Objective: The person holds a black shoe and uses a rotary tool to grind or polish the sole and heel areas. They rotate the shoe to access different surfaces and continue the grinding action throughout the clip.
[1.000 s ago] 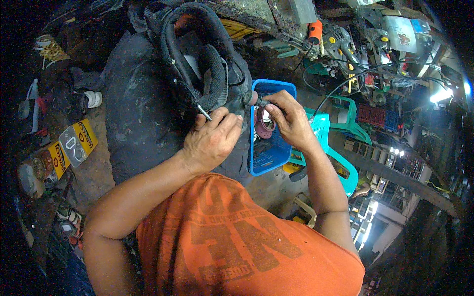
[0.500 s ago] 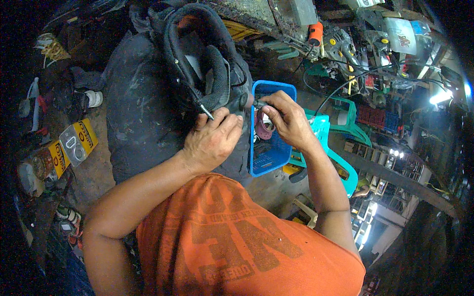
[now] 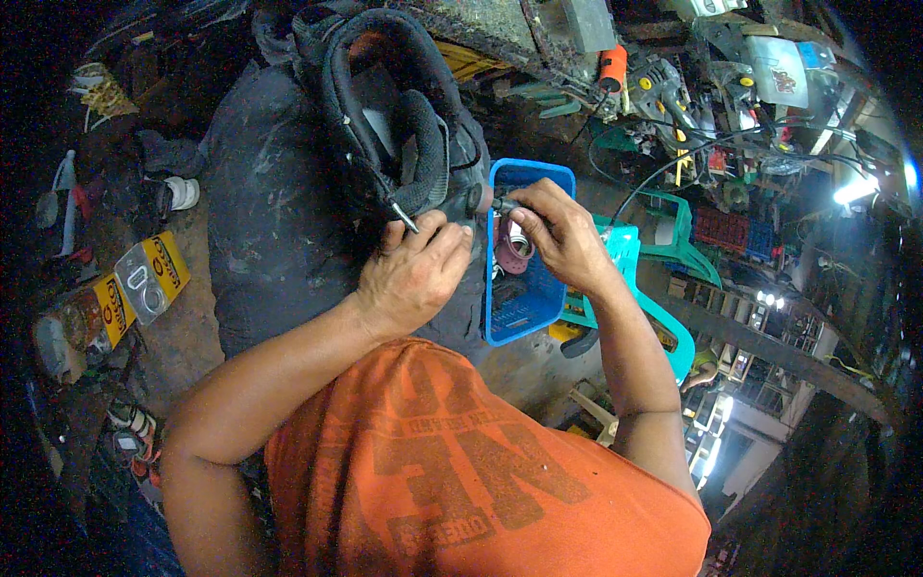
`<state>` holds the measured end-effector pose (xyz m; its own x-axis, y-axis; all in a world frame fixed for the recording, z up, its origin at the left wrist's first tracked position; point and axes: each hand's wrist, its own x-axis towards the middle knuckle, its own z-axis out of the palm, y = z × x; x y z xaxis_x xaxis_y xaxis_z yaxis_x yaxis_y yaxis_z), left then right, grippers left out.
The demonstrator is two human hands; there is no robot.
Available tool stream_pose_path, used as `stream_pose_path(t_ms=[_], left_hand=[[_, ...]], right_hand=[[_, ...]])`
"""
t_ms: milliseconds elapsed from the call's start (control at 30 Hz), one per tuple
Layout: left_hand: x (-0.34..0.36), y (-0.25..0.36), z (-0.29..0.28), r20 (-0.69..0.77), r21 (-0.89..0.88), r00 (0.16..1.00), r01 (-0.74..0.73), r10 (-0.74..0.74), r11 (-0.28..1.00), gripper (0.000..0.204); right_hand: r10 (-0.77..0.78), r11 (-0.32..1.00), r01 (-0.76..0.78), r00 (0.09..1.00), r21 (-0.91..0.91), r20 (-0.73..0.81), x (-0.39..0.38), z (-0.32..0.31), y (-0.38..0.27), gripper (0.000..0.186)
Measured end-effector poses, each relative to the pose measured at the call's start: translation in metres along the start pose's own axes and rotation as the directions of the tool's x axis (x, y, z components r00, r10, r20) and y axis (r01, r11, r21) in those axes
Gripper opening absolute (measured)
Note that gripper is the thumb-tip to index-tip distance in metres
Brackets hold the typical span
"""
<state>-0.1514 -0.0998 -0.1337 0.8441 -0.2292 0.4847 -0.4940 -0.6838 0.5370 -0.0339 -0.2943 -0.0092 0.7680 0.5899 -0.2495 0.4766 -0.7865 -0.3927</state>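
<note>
A black shoe point(image 3: 423, 144) with a padded collar rests on my dark-clothed lap. My left hand point(image 3: 413, 269) is closed on its near end, fingers pressed down on it. Beside those fingers juts a thin, silver pointed piece point(image 3: 402, 217); whether the hand grips it is unclear. My right hand point(image 3: 558, 226) is closed around a small dark rotary tool point(image 3: 504, 204). Its round brownish head point(image 3: 486, 199) sits against or very near the shoe's right side. Below the right hand stands a blue plastic basket point(image 3: 532, 332) with a purple ring-shaped item point(image 3: 514, 252) inside.
A green plastic stool point(image 3: 681, 337) stands right of the basket. A black cable point(image 3: 663, 171) runs up toward the cluttered bench with power tools point(image 3: 663, 87). An orange cylinder point(image 3: 612, 67) is at its edge. Yellow packaging point(image 3: 163, 264) lies on the floor at left.
Almost nothing differs. My right hand and the tool have shifted very slightly; my left hand keeps its place on the shoe.
</note>
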Motion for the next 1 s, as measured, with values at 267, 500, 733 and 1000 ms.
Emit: stream_pose_path(t_ms=[267,500,733,1000], left_hand=[[0.000,0.001,-0.001,0.012,0.008,1.000,0.006,-0.007,1.000,0.038],[0.000,0.000,0.000,-0.018,0.005,1.000,0.006,-0.006,1.000,0.035],[0.000,0.000,0.000,-0.011,-0.047,1.000,0.000,0.000,0.999,0.028],[0.000,0.000,-0.001,-0.019,-0.058,1.000,-0.003,0.002,0.998,0.028]], right_hand=[[-0.002,1.000,0.003,0.999,-0.018,0.032,0.001,-0.003,-0.005,0.025],[-0.001,0.998,0.005,0.998,-0.068,0.063,0.001,-0.008,-0.008,0.026],[0.012,0.998,-0.009,0.998,-0.056,0.053,0.001,-0.013,-0.007,0.026],[0.030,0.998,-0.026,0.996,-0.058,0.080,0.001,-0.009,-0.004,0.027]])
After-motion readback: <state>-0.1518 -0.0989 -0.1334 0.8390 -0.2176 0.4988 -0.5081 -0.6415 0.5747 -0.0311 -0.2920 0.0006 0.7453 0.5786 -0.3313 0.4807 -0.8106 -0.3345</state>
